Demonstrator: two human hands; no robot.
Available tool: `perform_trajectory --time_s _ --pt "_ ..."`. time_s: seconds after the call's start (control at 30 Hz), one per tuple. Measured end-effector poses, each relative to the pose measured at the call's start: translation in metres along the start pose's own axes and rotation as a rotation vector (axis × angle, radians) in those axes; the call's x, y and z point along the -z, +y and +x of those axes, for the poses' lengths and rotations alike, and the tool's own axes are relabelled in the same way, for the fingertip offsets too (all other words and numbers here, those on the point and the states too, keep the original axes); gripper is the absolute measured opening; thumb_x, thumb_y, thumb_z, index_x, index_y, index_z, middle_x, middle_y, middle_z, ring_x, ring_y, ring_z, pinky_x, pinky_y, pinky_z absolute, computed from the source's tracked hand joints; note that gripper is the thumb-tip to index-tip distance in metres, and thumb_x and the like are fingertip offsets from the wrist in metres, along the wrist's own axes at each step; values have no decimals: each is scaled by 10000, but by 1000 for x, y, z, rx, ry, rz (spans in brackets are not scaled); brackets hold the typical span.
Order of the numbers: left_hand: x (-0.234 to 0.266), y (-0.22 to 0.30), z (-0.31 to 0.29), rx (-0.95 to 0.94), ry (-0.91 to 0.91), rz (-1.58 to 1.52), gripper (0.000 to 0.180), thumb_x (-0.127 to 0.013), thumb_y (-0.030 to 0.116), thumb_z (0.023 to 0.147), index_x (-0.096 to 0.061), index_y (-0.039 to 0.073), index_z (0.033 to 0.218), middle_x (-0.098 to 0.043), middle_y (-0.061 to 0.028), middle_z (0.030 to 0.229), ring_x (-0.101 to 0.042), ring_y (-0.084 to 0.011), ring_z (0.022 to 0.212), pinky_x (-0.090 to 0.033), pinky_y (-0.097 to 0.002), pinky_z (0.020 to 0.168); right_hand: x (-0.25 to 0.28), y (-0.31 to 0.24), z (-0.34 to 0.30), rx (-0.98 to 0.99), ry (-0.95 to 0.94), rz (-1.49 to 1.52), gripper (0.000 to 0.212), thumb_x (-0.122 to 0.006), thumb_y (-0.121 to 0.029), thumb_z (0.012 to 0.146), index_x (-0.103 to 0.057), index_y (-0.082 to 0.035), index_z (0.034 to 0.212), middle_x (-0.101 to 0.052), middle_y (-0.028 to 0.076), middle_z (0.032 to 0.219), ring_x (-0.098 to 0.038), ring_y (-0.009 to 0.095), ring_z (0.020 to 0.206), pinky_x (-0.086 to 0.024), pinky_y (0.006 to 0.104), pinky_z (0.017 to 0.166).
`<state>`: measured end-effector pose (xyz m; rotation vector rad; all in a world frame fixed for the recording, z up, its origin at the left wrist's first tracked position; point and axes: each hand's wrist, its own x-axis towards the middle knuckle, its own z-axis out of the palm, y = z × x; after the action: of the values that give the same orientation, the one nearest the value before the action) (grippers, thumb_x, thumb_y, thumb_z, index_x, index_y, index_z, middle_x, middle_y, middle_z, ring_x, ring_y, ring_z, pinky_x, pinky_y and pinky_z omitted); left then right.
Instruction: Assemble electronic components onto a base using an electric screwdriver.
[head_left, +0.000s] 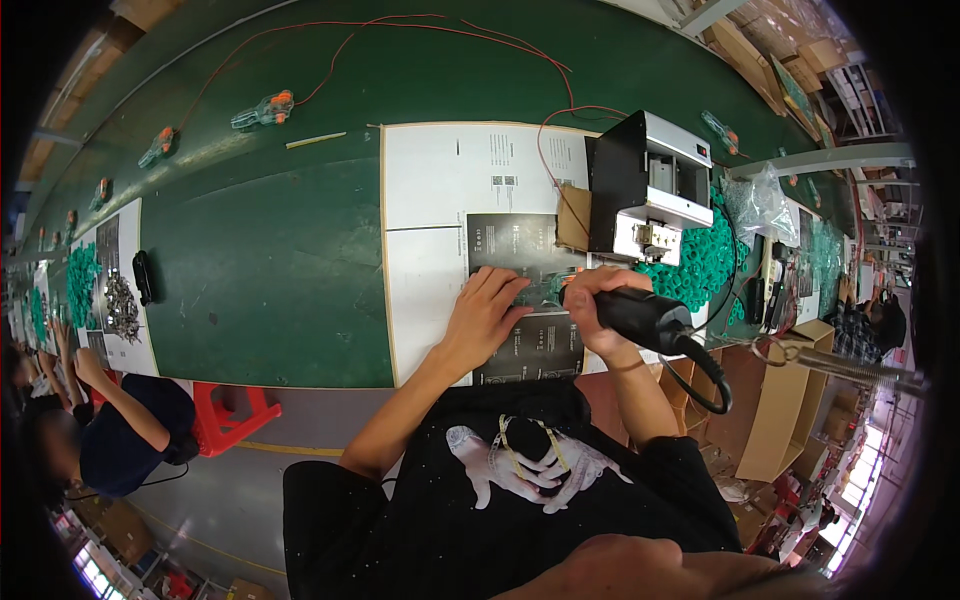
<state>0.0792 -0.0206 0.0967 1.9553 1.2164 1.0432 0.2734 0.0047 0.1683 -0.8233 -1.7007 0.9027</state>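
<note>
My right hand (600,308) is wrapped round a black electric screwdriver (645,318), held almost level with its tip end toward the left. A thick black cord runs from its back end. My left hand (485,312) lies low over the bench, thumb and fingers closed on a small see-through teal plastic piece (545,291) with some orange at its right end. The piece sits between my hands, over a dark printed panel (512,238) on white printed sheets (425,180). My fingers and the screwdriver hide part of it.
A black-and-white boxy machine (683,185) stands beyond my right hand, near heaped green plastic rings (690,275). Similar teal-and-orange pieces (265,110) with red wires lie on the green bench (270,250). A coiled spring (860,372) hangs at right. A co-worker (140,430) sits left, by a red stool (230,412).
</note>
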Motion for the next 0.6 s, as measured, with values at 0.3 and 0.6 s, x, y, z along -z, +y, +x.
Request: perform_trajectory --time_s 0.3,0.6 --pt "-18 27 9 -7 24 2 384 -783 157 817 -672 21 1160 -627 -118 1112 -581 -335 1023 -484 -421 877 84 86 -62 -225 510 452 296 -619 80 949 -446 -123 1076 -565 58 757 -516 148 529 -500 314 524" --pt "-11 -14 -3 -10 24 35 381 -773 170 831 -669 17 1164 -628 -117 1111 -577 -329 1024 -481 -418 879 81 -21 62 117 719 20 303 -600 77 940 -520 27 1229 -547 52 727 -476 125 510 -466 298 497"
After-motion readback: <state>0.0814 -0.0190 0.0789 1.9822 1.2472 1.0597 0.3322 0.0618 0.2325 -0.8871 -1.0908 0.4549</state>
